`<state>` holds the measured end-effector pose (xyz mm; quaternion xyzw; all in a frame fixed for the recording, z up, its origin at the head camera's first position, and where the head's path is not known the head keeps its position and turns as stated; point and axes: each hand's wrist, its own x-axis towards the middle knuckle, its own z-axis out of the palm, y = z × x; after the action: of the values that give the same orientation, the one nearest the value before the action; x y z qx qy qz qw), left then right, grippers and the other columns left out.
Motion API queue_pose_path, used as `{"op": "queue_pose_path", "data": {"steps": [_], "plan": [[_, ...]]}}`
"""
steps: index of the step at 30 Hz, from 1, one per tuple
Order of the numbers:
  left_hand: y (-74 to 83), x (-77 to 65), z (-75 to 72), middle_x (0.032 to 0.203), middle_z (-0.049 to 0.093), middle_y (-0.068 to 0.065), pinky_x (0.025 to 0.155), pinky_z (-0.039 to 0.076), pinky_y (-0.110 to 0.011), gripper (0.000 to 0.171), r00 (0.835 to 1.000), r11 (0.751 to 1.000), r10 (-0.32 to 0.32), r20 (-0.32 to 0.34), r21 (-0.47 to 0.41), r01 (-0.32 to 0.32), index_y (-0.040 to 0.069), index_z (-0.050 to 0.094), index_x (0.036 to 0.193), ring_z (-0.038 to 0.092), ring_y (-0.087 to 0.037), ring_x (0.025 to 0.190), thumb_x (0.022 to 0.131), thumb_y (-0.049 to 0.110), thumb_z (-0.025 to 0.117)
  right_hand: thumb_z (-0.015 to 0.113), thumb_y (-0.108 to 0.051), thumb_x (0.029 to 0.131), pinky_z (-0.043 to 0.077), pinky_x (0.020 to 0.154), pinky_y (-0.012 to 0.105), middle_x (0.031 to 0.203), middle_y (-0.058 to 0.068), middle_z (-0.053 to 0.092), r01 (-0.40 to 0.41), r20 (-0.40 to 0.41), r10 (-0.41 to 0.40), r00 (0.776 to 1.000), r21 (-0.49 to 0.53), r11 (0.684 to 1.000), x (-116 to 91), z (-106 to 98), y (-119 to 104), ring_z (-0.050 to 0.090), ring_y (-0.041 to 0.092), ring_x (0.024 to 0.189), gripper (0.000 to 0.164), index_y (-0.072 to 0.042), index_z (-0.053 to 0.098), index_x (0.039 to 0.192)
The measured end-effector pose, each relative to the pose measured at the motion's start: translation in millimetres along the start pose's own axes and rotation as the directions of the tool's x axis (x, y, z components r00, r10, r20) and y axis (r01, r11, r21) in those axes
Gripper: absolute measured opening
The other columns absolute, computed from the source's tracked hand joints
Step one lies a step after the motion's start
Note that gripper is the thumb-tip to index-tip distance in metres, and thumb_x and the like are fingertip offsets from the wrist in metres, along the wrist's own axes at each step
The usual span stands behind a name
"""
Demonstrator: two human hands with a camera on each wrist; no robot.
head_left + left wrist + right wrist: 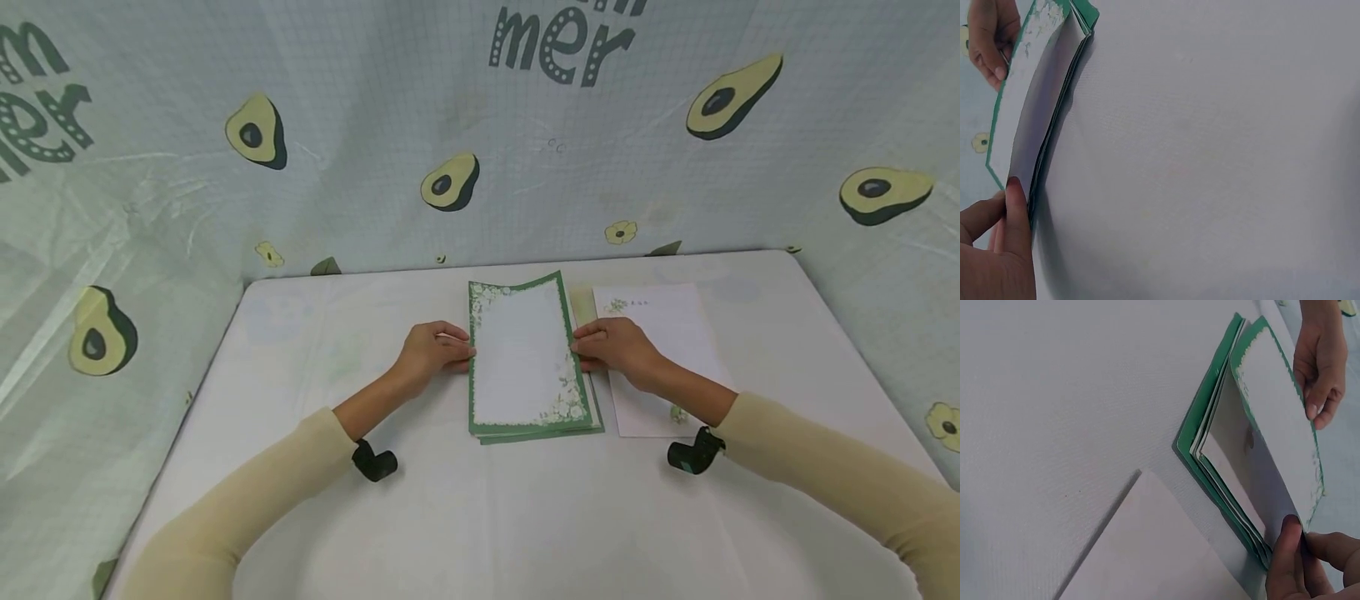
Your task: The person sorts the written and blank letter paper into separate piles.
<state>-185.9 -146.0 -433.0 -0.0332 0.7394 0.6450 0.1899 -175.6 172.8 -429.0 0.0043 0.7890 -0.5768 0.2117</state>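
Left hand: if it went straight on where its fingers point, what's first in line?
The white rectangular paper sheet with a green floral border, whose left edge the left hand pinches. Straight across, the bare right hand at the opposite edge would probably come next, though depth is unclear.

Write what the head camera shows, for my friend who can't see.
A left hand and right hand hold a green-bordered sheet by its side edges, over more sheets. A white sheet lies beside them on the white table.
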Motion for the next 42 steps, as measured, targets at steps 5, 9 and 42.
{"op": "queue_pose_path", "data": {"steps": [5,9,42], "plan": [[-3.5,0.4,-1.6,0.089,0.075,-0.010,0.075,0.064,-0.030,0.026,1.000,0.999,-0.007,-0.016,-0.038,0.006,-0.011,0.063,0.117,0.073,-0.012,0.072,0.093,-0.005,0.070,0.066,-0.010,0.099,0.063,0.079,0.025,0.107,0.015,0.074,0.020,-0.009,-0.019,1.000,0.022,1.000,-1.2,-0.3,3.4,0.072,0.007,0.079,0.038,0.011,0.059,0.130],[-4.9,-1.1,-0.8,0.089,0.074,-0.007,0.079,0.064,-0.030,0.025,1.000,0.994,-0.010,-0.011,-0.105,0.008,-0.012,0.061,0.118,0.073,-0.012,0.079,0.094,-0.006,0.067,0.065,-0.010,0.100,0.062,0.080,0.024,0.112,0.018,0.071,0.056,-0.014,-0.055,0.998,0.049,0.997,-2.1,0.0,5.7,0.072,0.006,0.081,0.037,0.012,0.059,0.129],[-9.7,-0.8,-4.0,0.100,0.074,-0.009,0.086,0.062,-0.029,0.033,0.999,0.969,-0.045,-0.017,-0.243,0.039,-0.010,0.062,0.129,0.073,-0.013,0.091,0.096,-0.007,0.064,0.061,-0.006,0.102,0.061,0.088,0.027,0.115,0.014,0.068,0.056,-0.022,-0.053,0.998,0.200,0.978,-1.5,-2.6,15.1,0.073,0.006,0.090,0.038,0.016,0.055,0.132]]}}
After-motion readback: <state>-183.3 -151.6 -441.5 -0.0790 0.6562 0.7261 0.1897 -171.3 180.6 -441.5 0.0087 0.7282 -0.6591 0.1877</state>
